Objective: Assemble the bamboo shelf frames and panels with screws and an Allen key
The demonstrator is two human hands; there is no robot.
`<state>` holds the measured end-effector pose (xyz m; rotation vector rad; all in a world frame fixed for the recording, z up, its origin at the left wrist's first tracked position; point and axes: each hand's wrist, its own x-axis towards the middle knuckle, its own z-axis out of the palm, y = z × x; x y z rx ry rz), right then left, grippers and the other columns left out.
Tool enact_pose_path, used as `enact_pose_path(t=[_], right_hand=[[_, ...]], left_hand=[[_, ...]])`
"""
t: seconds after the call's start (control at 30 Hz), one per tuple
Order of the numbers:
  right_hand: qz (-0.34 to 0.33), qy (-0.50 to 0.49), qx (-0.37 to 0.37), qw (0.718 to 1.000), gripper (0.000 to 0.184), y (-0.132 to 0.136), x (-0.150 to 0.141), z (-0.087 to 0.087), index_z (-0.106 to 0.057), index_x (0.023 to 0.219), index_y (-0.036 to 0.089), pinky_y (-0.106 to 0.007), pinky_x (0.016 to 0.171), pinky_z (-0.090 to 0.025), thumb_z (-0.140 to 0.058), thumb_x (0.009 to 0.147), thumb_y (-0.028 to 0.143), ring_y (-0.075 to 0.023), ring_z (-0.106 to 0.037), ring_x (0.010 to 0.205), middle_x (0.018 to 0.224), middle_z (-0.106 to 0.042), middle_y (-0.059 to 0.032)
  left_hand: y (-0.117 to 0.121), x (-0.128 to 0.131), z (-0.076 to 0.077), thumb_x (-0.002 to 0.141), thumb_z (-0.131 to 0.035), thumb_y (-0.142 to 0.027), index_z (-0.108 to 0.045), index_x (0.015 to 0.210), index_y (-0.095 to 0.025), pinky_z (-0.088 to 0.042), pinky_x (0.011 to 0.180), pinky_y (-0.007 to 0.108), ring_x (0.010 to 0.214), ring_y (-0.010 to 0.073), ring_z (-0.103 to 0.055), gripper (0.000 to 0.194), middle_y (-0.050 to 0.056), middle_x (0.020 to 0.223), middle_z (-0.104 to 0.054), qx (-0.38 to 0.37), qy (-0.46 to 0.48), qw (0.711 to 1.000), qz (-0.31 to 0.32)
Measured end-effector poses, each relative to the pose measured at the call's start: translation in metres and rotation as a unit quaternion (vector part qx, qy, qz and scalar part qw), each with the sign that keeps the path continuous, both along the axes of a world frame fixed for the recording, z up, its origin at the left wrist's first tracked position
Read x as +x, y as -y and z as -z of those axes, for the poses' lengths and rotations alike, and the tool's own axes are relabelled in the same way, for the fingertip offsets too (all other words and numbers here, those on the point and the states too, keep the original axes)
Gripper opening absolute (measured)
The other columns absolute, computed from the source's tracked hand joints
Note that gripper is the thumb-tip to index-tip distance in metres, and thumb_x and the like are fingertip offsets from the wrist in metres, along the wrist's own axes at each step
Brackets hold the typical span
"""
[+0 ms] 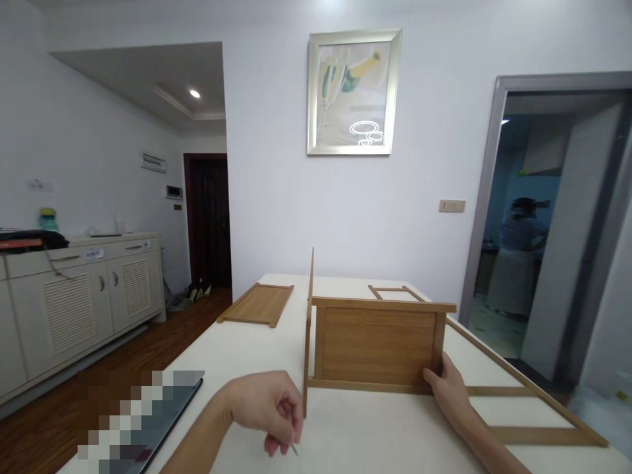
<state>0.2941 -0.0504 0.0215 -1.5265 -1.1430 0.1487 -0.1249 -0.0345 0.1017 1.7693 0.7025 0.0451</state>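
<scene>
A framed wooden panel (378, 342) stands on its long edge on the white table. Its left end meets a thin upright wooden board (308, 342), seen almost edge-on. My right hand (451, 392) grips the panel's lower right corner, thumb on the front face and fingers mostly hidden behind. My left hand (269, 408) is closed in a pinch just left of the upright board's near end. From its fingertips sticks a thin pale metal piece (295, 449), mostly hidden, so its kind does not show.
Another wooden panel (259, 304) lies flat at the back left of the table (237, 355). A small wooden frame (392, 289) and a larger one (538, 434) lie behind and right. A dark tablet-like device (172, 415) rests front left. A person (518, 243) stands beyond the doorway.
</scene>
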Motion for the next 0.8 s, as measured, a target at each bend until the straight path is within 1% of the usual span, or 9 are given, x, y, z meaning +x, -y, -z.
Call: enact_pose_path(t=[0.07,0.13,0.23,0.27,0.37,0.47,0.63,0.73,0.8], right_hand=[[0.0,0.004,0.001,1.0,0.042,0.0,-0.001,0.0,-0.056,0.098,0.021,-0.037,0.082,-0.049,-0.051,0.057,0.027,-0.0265,-0.062,0.092,0.097,-0.068,-0.0054],[0.001,0.009,0.0,1.0,0.043,0.001,-0.002,0.0,-0.055,0.1,0.021,-0.038,0.082,-0.049,-0.05,0.057,0.026,-0.0265,-0.062,0.092,0.098,-0.068,-0.0055],[0.011,0.02,-0.005,1.0,0.041,0.003,-0.004,-0.001,-0.056,0.098,0.021,-0.038,0.08,-0.049,-0.049,0.058,0.025,-0.027,-0.062,0.091,0.095,-0.068,-0.0055],[0.016,0.024,-0.007,1.0,0.039,0.003,-0.004,-0.001,-0.056,0.096,0.021,-0.038,0.078,-0.049,-0.049,0.058,0.025,-0.0271,-0.062,0.089,0.093,-0.068,-0.0052],[0.035,0.031,-0.008,0.999,0.037,0.004,-0.005,-0.003,-0.056,0.096,0.022,-0.038,0.075,-0.048,-0.048,0.06,0.026,-0.0268,-0.06,0.086,0.089,-0.067,-0.0046],[0.052,0.034,-0.001,0.998,0.041,0.004,-0.006,-0.005,-0.056,0.1,0.021,-0.037,0.074,-0.047,-0.047,0.061,0.028,-0.0261,-0.059,0.084,0.09,-0.065,-0.0042],[0.06,0.032,-0.004,0.998,0.037,0.006,-0.008,-0.009,-0.056,0.096,0.021,-0.035,0.07,-0.045,-0.044,0.061,0.027,-0.0243,-0.058,0.079,0.083,-0.064,-0.0022],[0.058,0.032,-0.005,0.998,0.037,0.008,-0.01,-0.011,-0.055,0.097,0.022,-0.034,0.07,-0.045,-0.044,0.061,0.026,-0.0237,-0.058,0.081,0.084,-0.064,-0.0019],[0.058,0.033,-0.007,0.998,0.037,0.01,-0.011,-0.011,-0.054,0.096,0.022,-0.034,0.07,-0.044,-0.044,0.061,0.025,-0.0235,-0.057,0.08,0.084,-0.063,-0.0016]], left_hand=[[-0.013,-0.015,0.0,0.057,-0.064,-0.017,-0.069,0.071,-0.014,-0.045,0.048,0.021,0.046,0.0107,-0.057,0.015,-0.001,0.057,-0.065,0.021,0.0,0.999,-0.036],[-0.027,-0.021,0.009,0.06,-0.06,-0.017,-0.07,0.077,-0.014,-0.045,0.053,0.023,0.05,0.0121,-0.058,0.02,-0.001,0.057,-0.064,0.072,0.015,0.991,-0.111],[-0.046,-0.012,0.036,0.065,-0.052,-0.017,-0.066,0.076,-0.012,-0.043,0.053,0.024,0.052,0.0136,-0.058,0.018,-0.001,0.057,-0.061,0.154,0.021,0.956,-0.248],[-0.051,-0.006,0.046,0.067,-0.049,-0.017,-0.064,0.073,-0.013,-0.042,0.052,0.024,0.051,0.0137,-0.057,0.016,-0.001,0.055,-0.059,0.166,0.016,0.949,-0.267],[-0.059,0.012,0.07,0.072,-0.043,-0.014,-0.057,0.072,-0.015,-0.039,0.049,0.024,0.049,0.0126,-0.054,0.014,-0.001,0.059,-0.057,0.189,0.01,0.936,-0.296],[-0.058,0.024,0.081,0.078,-0.036,-0.014,-0.052,0.074,-0.016,-0.038,0.049,0.023,0.051,0.0112,-0.054,0.016,0.0,0.067,-0.06,0.211,0.01,0.926,-0.313],[-0.055,0.028,0.081,0.079,-0.036,-0.011,-0.053,0.072,-0.017,-0.037,0.05,0.023,0.053,0.0127,-0.054,0.019,0.0,0.064,-0.059,0.24,-0.009,0.922,-0.303],[-0.052,0.028,0.077,0.077,-0.041,-0.009,-0.056,0.069,-0.017,-0.039,0.06,0.024,0.064,0.0155,-0.059,0.019,0.0,0.064,-0.061,0.271,-0.026,0.918,-0.289],[-0.049,0.029,0.074,0.078,-0.043,-0.009,-0.058,0.069,-0.017,-0.04,0.065,0.024,0.073,0.0175,-0.061,0.019,0.0,0.067,-0.063,0.305,-0.059,0.907,-0.285]])
